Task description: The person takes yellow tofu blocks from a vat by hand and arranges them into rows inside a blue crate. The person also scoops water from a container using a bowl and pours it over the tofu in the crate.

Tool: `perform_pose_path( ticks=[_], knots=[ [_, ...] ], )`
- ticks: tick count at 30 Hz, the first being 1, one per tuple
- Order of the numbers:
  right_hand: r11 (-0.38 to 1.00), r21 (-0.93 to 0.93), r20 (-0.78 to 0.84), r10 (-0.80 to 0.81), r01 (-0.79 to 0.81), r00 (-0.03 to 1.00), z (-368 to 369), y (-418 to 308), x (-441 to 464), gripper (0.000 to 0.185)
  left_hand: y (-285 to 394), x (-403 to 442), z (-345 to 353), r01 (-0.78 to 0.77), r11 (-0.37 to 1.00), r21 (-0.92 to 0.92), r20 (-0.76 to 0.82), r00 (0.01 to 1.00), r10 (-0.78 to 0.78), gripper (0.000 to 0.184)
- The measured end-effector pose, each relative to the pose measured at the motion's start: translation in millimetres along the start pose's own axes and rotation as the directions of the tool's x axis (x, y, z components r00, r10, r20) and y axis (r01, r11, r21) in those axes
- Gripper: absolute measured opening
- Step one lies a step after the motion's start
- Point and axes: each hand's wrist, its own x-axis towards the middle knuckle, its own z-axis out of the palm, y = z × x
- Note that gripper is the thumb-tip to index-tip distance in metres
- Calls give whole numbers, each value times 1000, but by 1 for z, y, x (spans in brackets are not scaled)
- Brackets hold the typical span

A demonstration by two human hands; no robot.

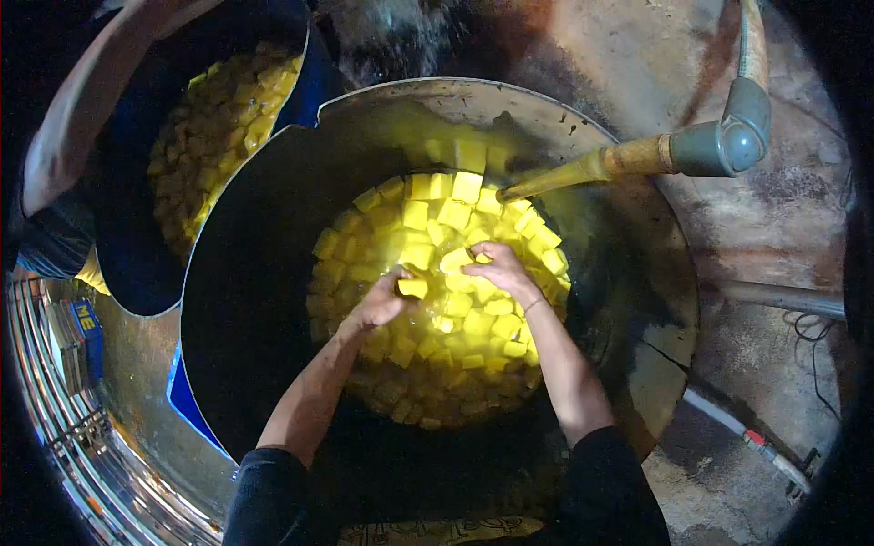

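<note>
Many yellow blocks (479,321) lie in liquid inside a large round vat (246,300), lit brightly near the middle. My left hand (383,298) is closed around one yellow block (412,288), just over the pile. To its right, my right hand (498,268) has its fingers and thumb on another yellow block (456,261). The two hands are apart, each with its own block. Beyond them, a pipe end (537,185) reaches down over the blocks at the vat's far right side.
A second vat (137,264) with similar blocks stands at the left, with another person's arm (82,118) over its edge. A grey pipe elbow (739,136) hangs at the upper right. Metal rails (55,400) run along the lower left. A white pipe (719,414) lies at the lower right.
</note>
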Motion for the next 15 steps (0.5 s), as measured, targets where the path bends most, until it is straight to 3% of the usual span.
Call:
perform_pose_path(
  ticks=[1,2,3,5,7,9,10,11,13,14,15],
  knots=[
    [997,83,17,4,-5,1000,-5,-8,-12,47,9,2,5,-45,988,-148,-60,998,37,52],
    [979,203,-18,12,-8,1000,-2,-17,-24,43,18,3,7,2,985,-170,-55,998,-11,54],
    [980,197,-21,16,-11,1000,0,-24,-33,43,32,2,17,0,984,-176,-49,999,-9,54],
    [970,241,29,-29,21,999,5,-35,-46,41,48,4,37,45,849,-527,-174,972,-159,46],
    [948,304,-1,-97,93,995,18,-44,-54,35,39,14,48,-13,726,-688,-190,968,-163,34],
    [963,268,12,-27,23,1000,29,-57,-58,33,36,21,66,-157,663,-732,-367,910,-190,32],
    [950,309,-22,-40,45,999,39,-60,-56,30,36,19,72,-168,544,-822,-328,921,-211,32],
    [994,82,-87,-62,69,994,42,-64,-60,28,38,19,77,-172,542,-823,-329,921,-208,32],
    [986,145,-172,-63,88,983,48,-76,-66,29,38,21,83,-299,363,-883,-361,925,-116,27],
    [986,138,-165,-69,92,984,47,-82,-68,29,38,22,84,-325,349,-879,-390,911,-134,26],
    [975,92,-143,-188,203,972,41,-104,-75,31,42,21,87,-330,342,-880,-393,910,-132,26]
  ],
)
